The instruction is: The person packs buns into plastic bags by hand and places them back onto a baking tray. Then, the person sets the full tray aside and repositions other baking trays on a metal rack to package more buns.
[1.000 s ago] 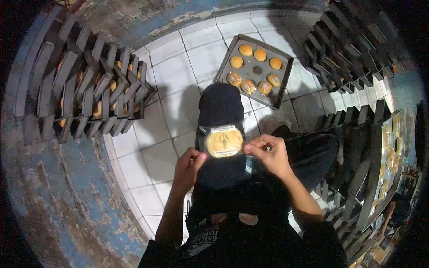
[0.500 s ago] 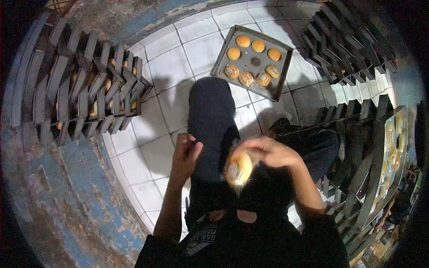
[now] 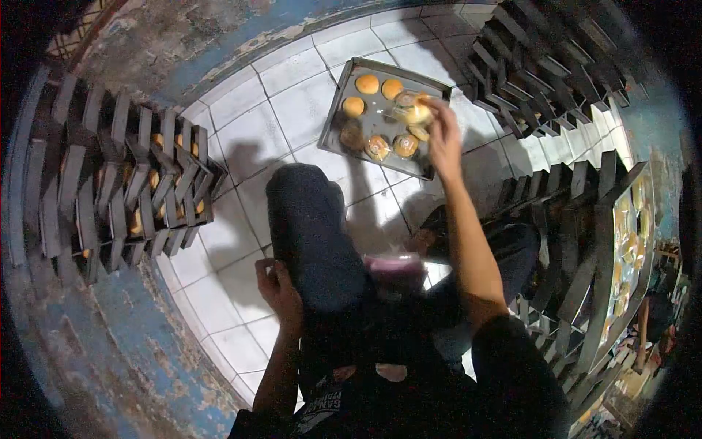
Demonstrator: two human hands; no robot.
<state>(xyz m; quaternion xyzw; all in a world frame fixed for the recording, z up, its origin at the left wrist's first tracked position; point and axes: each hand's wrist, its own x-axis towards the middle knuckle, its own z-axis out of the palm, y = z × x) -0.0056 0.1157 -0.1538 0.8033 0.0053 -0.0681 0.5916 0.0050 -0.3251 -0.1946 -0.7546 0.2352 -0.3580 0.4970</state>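
Note:
My right hand reaches over the far right part of a metal baking tray on the floor. Its fingers are closed on a bun in clear plastic wrap, blurred by motion. Along the tray's near side sit several wrapped buns; a few bare golden buns lie toward the far left. Beside my left knee, my left hand has its fingers curled, with nothing visible in them. A blurred pinkish-purple thing shows between my legs; its kind is unclear.
Stacked dark trays holding buns stand at the left. Another stack rises at the far right. Nearer on the right, a third stack carries a top tray of wrapped buns. A peeling blue wall borders the white tiles.
My right hand has carried the wrapped bun from above my lap forward to the tray. My left hand has lowered beside the knee. The pinkish-purple thing now shows between my legs.

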